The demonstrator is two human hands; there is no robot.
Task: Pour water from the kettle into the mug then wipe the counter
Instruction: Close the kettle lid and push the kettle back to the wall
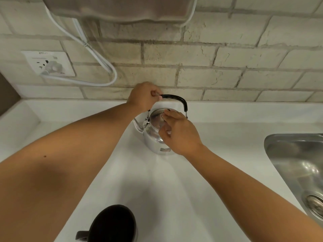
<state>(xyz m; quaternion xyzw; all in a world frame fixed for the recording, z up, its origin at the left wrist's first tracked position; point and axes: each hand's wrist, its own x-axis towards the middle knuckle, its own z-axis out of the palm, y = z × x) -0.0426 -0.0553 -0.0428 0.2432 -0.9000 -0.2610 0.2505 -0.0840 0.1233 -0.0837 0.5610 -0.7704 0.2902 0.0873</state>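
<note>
The left hand (144, 96) is curled around the left end of the black handle (174, 98) of the steel kettle (154, 138), fingers closed on it, while the right hand (178, 132) hovers over the kettle's lid (157, 117) with thumb and fingers drawn together as if pinching or steadying the lid's knob; the knob itself is hidden under the fingers, so whether it is truly gripped cannot be told. The kettle stands upright on the white desk (174, 189), close to the tiled wall, its spout (137, 125) pointing left. The dark mug (113, 224) sits on the desk well apart from the kettle, at the near edge of the view, handle toward the left. Judging from this, the task is at its very start: the kettle is not lifted or tilted, no water looks poured, and the wiping is untouched. Lifting, carrying to the mug, pouring and wiping all remain. No cloth lies on the desk; a grey fabric (122, 9) hangs at the top, possibly a towel. By count: one kettle, one mug, two hands, one sink (279, 154) at the right, one wall socket (49, 62) with one plug and a white cable (97, 58).
</note>
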